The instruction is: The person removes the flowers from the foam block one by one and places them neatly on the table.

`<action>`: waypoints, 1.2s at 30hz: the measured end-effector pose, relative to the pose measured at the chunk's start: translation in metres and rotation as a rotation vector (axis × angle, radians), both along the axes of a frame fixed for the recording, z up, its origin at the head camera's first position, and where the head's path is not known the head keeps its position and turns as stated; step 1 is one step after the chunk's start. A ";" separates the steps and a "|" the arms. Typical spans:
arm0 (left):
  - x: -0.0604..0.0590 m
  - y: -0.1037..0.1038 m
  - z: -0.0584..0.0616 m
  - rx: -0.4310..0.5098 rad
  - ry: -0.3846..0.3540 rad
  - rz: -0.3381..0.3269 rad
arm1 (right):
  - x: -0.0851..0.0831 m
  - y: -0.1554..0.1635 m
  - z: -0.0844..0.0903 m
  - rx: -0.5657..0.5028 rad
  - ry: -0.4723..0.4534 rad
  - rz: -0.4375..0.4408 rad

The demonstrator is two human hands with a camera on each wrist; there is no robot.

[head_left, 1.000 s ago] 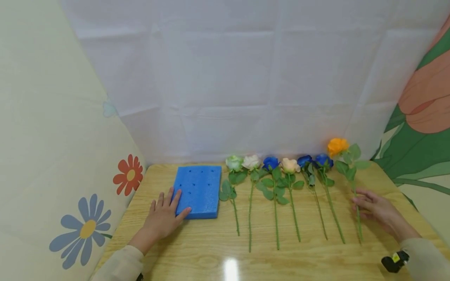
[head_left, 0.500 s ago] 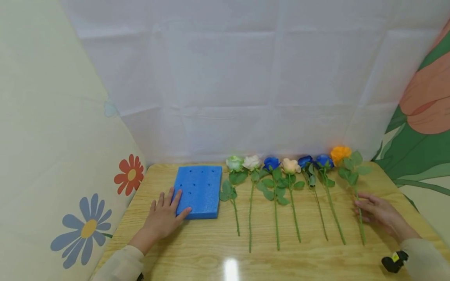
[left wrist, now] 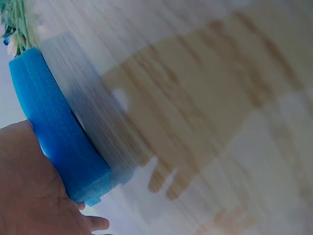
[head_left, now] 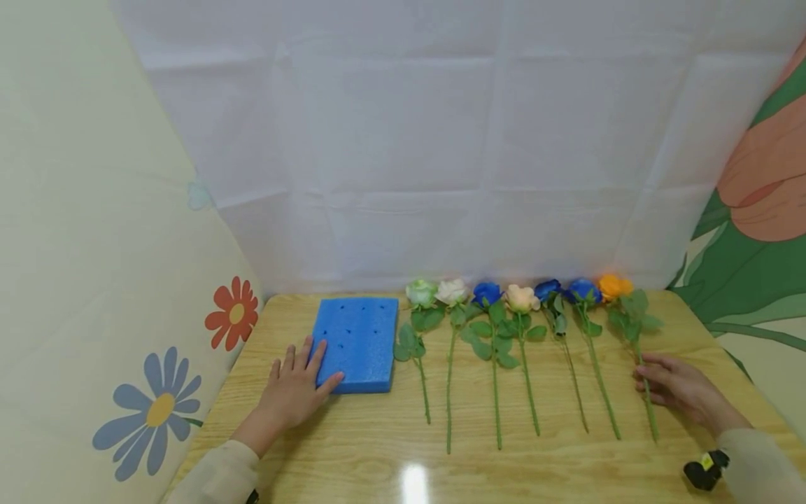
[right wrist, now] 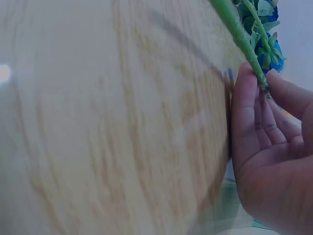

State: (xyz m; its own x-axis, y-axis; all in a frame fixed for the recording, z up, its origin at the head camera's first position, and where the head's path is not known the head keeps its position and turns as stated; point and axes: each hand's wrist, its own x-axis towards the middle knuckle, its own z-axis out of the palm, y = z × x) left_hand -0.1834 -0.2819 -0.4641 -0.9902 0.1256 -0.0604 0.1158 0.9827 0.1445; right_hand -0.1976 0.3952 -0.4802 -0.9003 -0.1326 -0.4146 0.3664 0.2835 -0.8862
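My left hand [head_left: 294,388] lies with spread fingers on the left edge of a blue foam block [head_left: 362,353] dotted with several small holes. The left wrist view has the palm side of that hand [left wrist: 29,181] against the side of the thick foam [left wrist: 71,134]. At the right end of a row of flowers, my right hand [head_left: 676,386] pinches the green stem of an orange rose [head_left: 614,288]. Up close in the right wrist view, the thumb and fingers meet at the stem [right wrist: 239,39]; the bloom is mostly hidden there.
Left of the orange rose lie a blue rose [head_left: 583,289], a dark blue one [head_left: 548,289], a peach one [head_left: 522,299], another blue one [head_left: 487,293], a white one [head_left: 452,291] and a pale green one [head_left: 421,292]. A white cloth [head_left: 403,154] hangs behind the wooden table [head_left: 352,448].
The orange rose has come down and slightly right, its bloom now level with the neighbouring blooms. My right hand has shifted slightly with it; the left hand stays on the foam.
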 end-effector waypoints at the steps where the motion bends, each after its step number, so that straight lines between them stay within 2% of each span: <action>1: 0.000 0.000 0.000 0.002 -0.001 -0.001 | 0.000 0.000 0.000 0.002 -0.003 -0.002; 6: -0.001 0.000 0.001 0.011 -0.002 -0.001 | 0.001 -0.001 0.001 0.026 0.008 -0.008; 12: 0.000 0.000 0.001 0.011 0.004 -0.007 | 0.000 -0.003 0.003 0.073 0.006 -0.053; 22: -0.003 -0.003 0.004 0.025 -0.025 0.002 | 0.000 -0.010 0.011 0.222 0.045 -0.085; 26: -0.005 -0.005 0.006 0.046 -0.063 0.015 | 0.002 -0.012 0.014 0.286 0.116 -0.088; 29: -0.007 -0.005 0.009 0.064 -0.082 0.017 | 0.003 -0.016 0.016 0.414 0.222 -0.096; 33: -0.011 -0.001 0.019 0.090 -0.062 0.005 | 0.003 -0.031 0.021 0.531 0.352 -0.107; 36: -0.015 0.006 0.026 0.101 -0.027 -0.010 | 0.001 -0.044 0.026 0.583 0.438 -0.074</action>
State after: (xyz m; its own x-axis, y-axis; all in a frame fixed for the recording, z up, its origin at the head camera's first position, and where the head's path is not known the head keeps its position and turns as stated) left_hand -0.1988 -0.2761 -0.4384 -0.9871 0.1420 -0.0741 0.1199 0.9619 0.2456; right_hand -0.1966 0.3509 -0.4542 -0.9977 0.0676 0.0004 0.0500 0.7421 -0.6685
